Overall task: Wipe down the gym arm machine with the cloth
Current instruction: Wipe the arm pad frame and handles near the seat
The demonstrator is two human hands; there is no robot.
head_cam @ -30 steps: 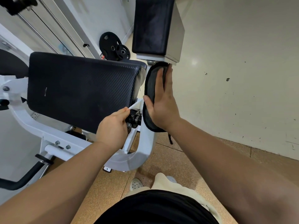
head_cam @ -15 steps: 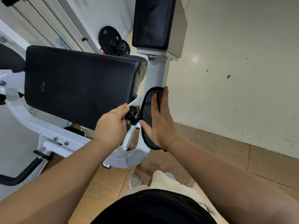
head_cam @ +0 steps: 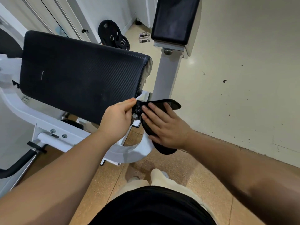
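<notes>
Standing on the brown floor (head_cam: 178,168) at 6 o'clock, the person reaches both arms out to the gym arm machine (head_cam: 129,151). The right hand (head_cam: 164,125) lies flat with its fingers spread. It presses the black cloth (head_cam: 164,149) on the low white bend of the frame, near the middle of the view.

A second ago that hand and the cloth were high on the white post (head_cam: 165,77), just under the small pad (head_cam: 173,20). Now they have slid down to the foot of the post. So I think the post has had its wipe and the low joint is next.

The left hand (head_cam: 116,120), at 9 o'clock from the cloth, has stayed by the black knob (head_cam: 138,108). Its fingers are curled in, but I cannot tell just what they hold.

The knob and its bolt stick out right beside the cloth and could catch on it. The big black pad (head_cam: 84,78) at 10 o'clock hangs over the joint, so there is not much room under it.

Farther off, at 12 o'clock, weight plates (head_cam: 112,36) lean near the wall, well apart from the hands. They are not in the way.
</notes>
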